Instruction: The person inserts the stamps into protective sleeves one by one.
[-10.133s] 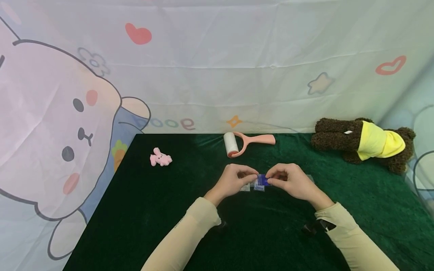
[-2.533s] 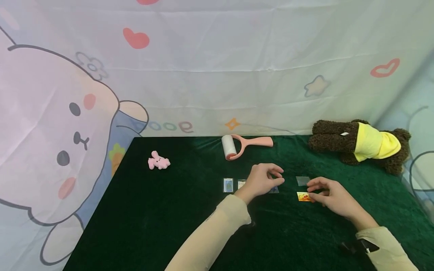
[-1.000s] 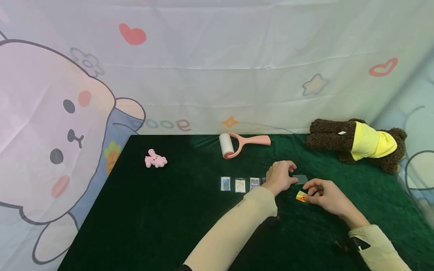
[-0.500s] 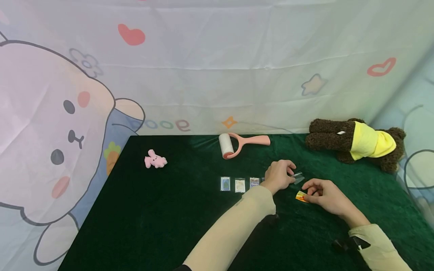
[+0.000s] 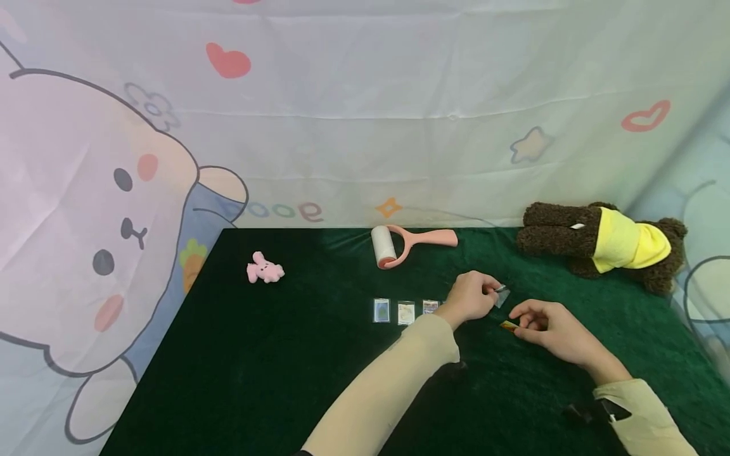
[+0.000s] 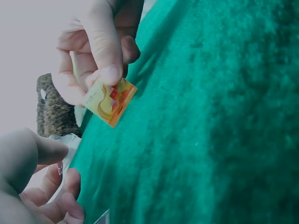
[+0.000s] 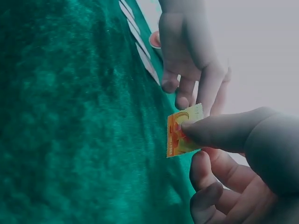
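Observation:
In the head view my right hand (image 5: 550, 329) pinches a small yellow-and-orange postage stamp (image 5: 509, 326) between thumb and fingers. The right wrist view shows the same stamp (image 7: 174, 140) with a perforated edge, the thumb across its face. My left hand (image 5: 470, 296) pinches a clear plastic sleeve (image 5: 502, 295), which stands tilted just left of and beyond the right hand. In the left wrist view the sleeve (image 6: 70, 141) is partly hidden by the thumb. Left of that hand lie sleeved stamps in a row: a blue one (image 5: 381, 310), a pale one (image 5: 406, 313) and a blue-violet one (image 5: 430, 307).
A pink-handled lint roller (image 5: 419, 242) lies at the back of the dark green cloth (image 5: 256, 354). To the right is a brown teddy bear (image 5: 547, 234) in yellow; a small pink plush rabbit (image 5: 265, 268) sits at the left.
The clear sleeve, flat on the cloth a second ago, is now lifted and tilted in my left hand. The stamp has turned more edge-on. Ten seconds ago both hands held a blue stamp.

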Demonstrator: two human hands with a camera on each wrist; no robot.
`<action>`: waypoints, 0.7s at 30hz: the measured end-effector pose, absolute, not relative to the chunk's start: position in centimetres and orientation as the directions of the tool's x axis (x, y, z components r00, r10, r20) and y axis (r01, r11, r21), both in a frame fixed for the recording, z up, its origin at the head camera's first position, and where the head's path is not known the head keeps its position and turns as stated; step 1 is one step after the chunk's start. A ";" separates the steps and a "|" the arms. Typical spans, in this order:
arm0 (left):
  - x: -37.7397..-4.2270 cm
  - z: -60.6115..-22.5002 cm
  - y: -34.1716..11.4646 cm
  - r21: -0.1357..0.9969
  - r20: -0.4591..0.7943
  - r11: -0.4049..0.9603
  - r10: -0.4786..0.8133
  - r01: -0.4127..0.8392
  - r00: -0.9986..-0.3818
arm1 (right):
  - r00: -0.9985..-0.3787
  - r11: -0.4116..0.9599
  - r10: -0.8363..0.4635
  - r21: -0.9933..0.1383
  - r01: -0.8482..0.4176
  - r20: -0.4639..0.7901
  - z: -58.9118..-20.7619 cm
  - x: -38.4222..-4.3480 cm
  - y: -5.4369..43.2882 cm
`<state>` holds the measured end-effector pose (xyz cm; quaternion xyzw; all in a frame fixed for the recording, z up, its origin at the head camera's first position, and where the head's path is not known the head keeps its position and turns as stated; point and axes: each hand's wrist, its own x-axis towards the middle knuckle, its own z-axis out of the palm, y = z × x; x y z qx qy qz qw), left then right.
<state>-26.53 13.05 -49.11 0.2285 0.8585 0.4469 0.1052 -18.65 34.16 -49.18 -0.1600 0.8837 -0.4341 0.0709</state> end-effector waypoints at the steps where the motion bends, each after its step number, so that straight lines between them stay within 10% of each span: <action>1: -26.5 -49.0 12.8 0.826 0.024 0.481 0.490 0.294 -0.871 | -0.938 0.572 -0.345 -0.788 -0.229 0.023 -49.1 -18.7 34.2; 21: -26.5 -46.7 7.4 0.822 0.114 0.421 0.538 0.384 -0.835 | -0.944 0.596 -0.312 -0.752 -0.283 0.108 -47.4 -19.6 32.8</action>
